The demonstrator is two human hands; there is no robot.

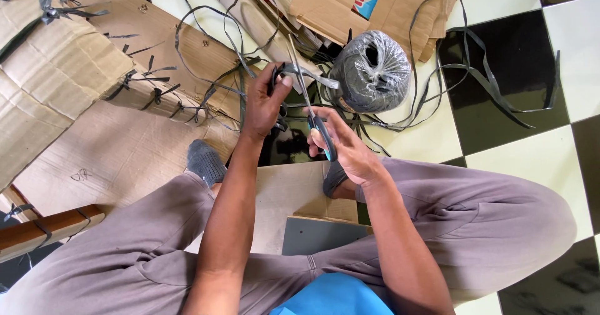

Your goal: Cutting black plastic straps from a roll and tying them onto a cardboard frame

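Your right hand (347,146) grips a pair of scissors (309,105) by the dark, blue-trimmed handles, fingers closed through the loops. The scissors' long axis runs from the handles near your palm up and slightly left, away from your body, with the thin metal blades pointing toward the cardboard at the top of the view. The blades look nearly closed, a narrow silvery line; you cannot tell whether they bite anything.

Your left hand (265,102) is pinched shut on a dark grey plastic strap (306,74), a flat, narrow band that runs rightward from your fingers, across the blades, toward the wrapped grey spool (372,71). The spool sits on the checkered floor (500,159) just beyond the scissors. More loose strap curls lie around it and over the cardboard sheets (81,84) at left.
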